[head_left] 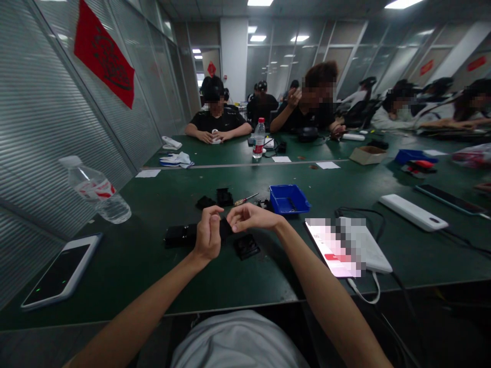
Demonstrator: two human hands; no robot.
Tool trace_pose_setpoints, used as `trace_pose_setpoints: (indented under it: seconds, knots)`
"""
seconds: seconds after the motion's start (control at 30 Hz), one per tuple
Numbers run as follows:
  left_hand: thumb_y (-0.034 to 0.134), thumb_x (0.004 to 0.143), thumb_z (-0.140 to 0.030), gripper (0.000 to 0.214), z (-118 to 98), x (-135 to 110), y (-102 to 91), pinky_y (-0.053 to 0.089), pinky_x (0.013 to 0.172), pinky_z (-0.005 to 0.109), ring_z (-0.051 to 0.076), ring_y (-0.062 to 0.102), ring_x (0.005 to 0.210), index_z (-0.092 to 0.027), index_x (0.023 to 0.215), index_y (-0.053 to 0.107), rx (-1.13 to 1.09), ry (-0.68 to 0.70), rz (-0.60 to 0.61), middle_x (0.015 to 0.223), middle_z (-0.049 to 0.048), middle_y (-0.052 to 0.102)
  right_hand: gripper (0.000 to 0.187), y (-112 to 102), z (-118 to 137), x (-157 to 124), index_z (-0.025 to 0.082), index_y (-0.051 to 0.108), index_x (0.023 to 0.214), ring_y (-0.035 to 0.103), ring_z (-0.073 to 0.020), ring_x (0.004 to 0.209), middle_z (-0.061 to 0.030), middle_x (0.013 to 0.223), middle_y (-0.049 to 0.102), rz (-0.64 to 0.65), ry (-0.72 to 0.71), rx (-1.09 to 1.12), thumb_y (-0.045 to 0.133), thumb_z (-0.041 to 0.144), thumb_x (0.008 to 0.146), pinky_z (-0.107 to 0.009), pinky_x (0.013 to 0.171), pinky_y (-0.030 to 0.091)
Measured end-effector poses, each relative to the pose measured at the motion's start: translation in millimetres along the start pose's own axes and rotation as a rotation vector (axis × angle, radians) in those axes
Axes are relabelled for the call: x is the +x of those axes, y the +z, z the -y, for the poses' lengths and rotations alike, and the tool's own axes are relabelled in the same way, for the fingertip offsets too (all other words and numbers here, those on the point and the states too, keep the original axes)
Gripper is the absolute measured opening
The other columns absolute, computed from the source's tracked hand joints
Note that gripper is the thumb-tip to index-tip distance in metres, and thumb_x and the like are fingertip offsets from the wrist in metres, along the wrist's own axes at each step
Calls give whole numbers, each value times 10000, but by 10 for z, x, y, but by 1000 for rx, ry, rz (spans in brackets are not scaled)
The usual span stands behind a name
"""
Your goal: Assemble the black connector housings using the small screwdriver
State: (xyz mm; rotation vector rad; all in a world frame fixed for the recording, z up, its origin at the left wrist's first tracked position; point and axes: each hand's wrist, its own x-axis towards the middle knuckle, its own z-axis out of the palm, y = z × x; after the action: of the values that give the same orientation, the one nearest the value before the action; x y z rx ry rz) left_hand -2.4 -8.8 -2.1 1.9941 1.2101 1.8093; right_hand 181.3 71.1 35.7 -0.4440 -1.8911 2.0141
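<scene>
My left hand (209, 232) is closed round a long black boxy part (178, 235) lying on the green table. Its exact kind does not show. At that part's right end, my right hand (253, 217) pinches with thumb and fingertips; the dark piece between them is hard to make out. Just below the right fingers rests a flat black plastic piece (246, 247). Beyond the hands are a black block-like part (224, 197), a dark lump (206, 202) and a screwdriver (246, 199). A blue tray (282, 191) with small bits in it stands right of these.
On the left are a tilted water bottle (102, 191) and a phone (61, 271). A lit phone (332, 255), a white power bank (378, 253) and cables lie right, with another white device (412, 212) beyond. Co-workers sit across the table, near another bottle (259, 138).
</scene>
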Motion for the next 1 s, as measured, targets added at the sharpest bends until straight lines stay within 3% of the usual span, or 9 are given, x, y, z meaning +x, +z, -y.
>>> trace_pose_setpoints:
  seconds: [0.17,0.47,0.57,0.7,1.0]
  knots:
    - [294,1091,-483,423,-19,10,-8,432,666,285,157,545,706,-184,1142,589,-24,-5,39,816,9,562,333,-10,61,-34,115,726,959,615,-92,651,-16,768,721,-40,-17,-36,883,265,706,-180,569,439]
    - [327,1028,-463,518,-2,-2,-44,448,661,312,177,540,709,-164,1408,510,-150,3,211,897,37,611,286,-53,94,-90,118,725,914,574,-82,643,-9,770,695,-111,-86,-15,858,251,700,-172,551,387]
    - [363,990,-428,531,11,3,-54,500,791,366,233,626,883,-174,1438,492,-140,28,266,1083,91,669,254,-58,101,-95,115,730,900,524,-70,609,4,752,666,-126,-119,-5,834,247,708,-169,521,362]
    - [413,980,-389,503,-22,23,-55,489,972,429,304,626,1164,-169,1425,497,-126,70,311,1333,142,630,250,-60,99,-96,108,736,915,505,-70,601,9,742,645,-128,-131,4,806,240,714,-171,509,364]
    - [446,967,-383,384,-117,48,-38,507,865,390,261,612,1032,-180,1282,530,-48,76,284,1137,105,607,260,-72,75,-93,125,730,916,536,-79,610,2,757,673,-131,-107,-22,818,249,705,-171,513,377]
